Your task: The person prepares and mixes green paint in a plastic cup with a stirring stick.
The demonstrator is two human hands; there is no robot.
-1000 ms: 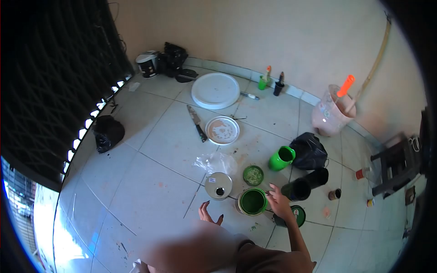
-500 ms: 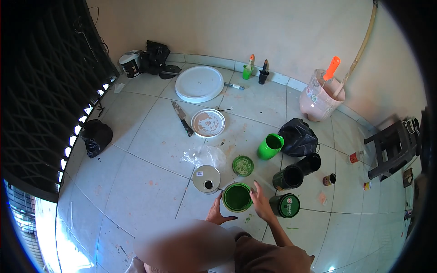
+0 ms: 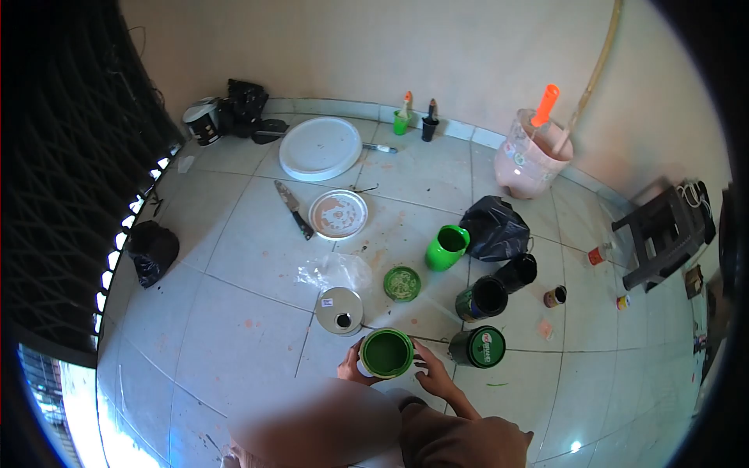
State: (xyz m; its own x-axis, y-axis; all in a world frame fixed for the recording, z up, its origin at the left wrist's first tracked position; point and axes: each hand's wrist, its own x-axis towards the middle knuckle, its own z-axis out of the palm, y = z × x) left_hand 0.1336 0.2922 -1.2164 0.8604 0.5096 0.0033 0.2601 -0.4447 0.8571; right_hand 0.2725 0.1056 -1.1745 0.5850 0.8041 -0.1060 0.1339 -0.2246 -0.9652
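The left hand (image 3: pixel 351 365) cups the can (image 3: pixel 388 353) of green paint; the right hand (image 3: pixel 434 376) bends its fingers at the opposite side, its grip unclear. The can is between them, near the tin (image 3: pixel 339 310); whether it's lifted, I can't tell.

The can of green paint (image 3: pixel 388 353) has a smooth, wet-looking surface inside a paint-smeared rim. The silver can (image 3: pixel 339 311) shows a dull metallic top. The green container (image 3: pixel 448 248) is glossy, smooth plastic, and the black bag (image 3: pixel 495 228) is thin, crinkled plastic with shiny folds. The clear bag (image 3: pixel 335 272) is wrinkled, transparent film. The large white lid (image 3: pixel 321 148) looks like smooth plastic, while the small white lid (image 3: pixel 338 214) carries patchy, dried-looking residue. The pink tub (image 3: pixel 527 168) is translucent plastic. The floor (image 3: pixel 421 187) is smooth, glossy tile; the stool (image 3: pixel 663 234) is probably dark plastic, though the view there is poor.
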